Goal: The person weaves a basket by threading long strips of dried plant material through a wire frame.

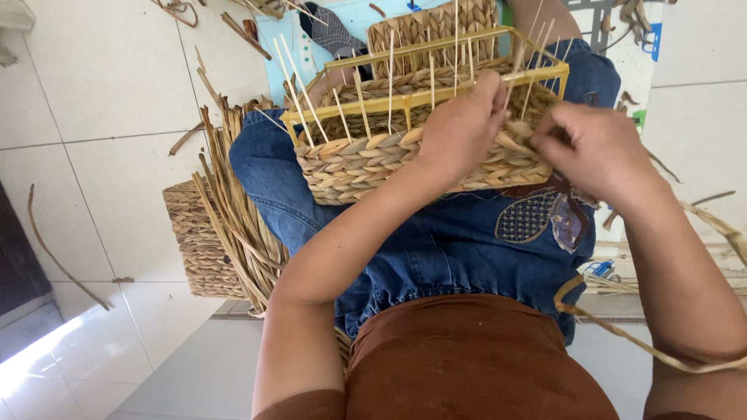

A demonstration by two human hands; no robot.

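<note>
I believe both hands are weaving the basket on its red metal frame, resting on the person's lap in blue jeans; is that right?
Not quite: the frame is yellow, not red, as the head view shows. The rest holds: the left hand and right hand both work the woven basket, which rests on the lap in blue jeans.

Both hands, left hand (pixel 463 128) and right hand (pixel 595 148), grip the half-woven basket (pixel 366 159).
</note>
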